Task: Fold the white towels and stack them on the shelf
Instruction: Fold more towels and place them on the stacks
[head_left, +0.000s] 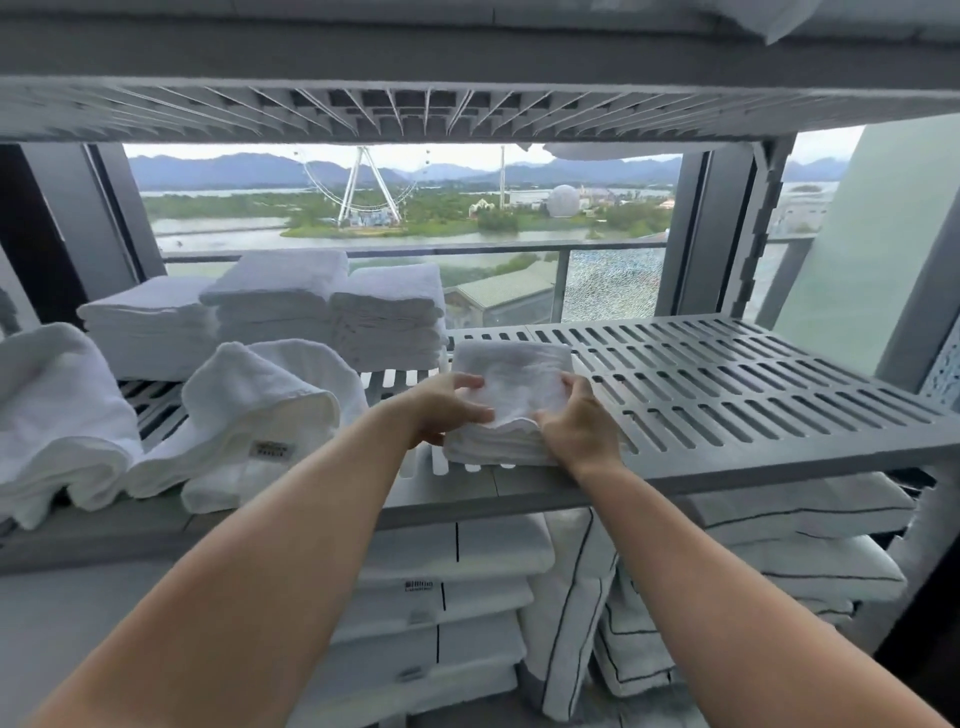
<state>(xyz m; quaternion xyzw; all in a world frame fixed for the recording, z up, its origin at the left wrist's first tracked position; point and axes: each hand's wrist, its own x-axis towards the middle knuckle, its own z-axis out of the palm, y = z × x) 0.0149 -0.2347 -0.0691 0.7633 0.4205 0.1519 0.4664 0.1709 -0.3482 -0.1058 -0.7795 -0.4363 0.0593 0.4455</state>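
A small stack of folded white towels (511, 379) lies on the grey slotted shelf (727, 395), near its front edge. My left hand (447, 410) grips the stack's left side, thumb on top and fingers curled under the top layers. My right hand (576, 421) holds the right front corner, fingers curled over the towel's edge. Behind and to the left stand three taller stacks of folded white towels (322, 306). Loosely folded thick white towels (249, 415) lie at the shelf's left front.
The shelf's right half (753, 374) is bare slotted grey plastic. Another grey shelf (467, 109) hangs close overhead. Below the shelf sit white pillows with dark piping (571, 597). A grey upright post (727, 228) stands at the back right before a window.
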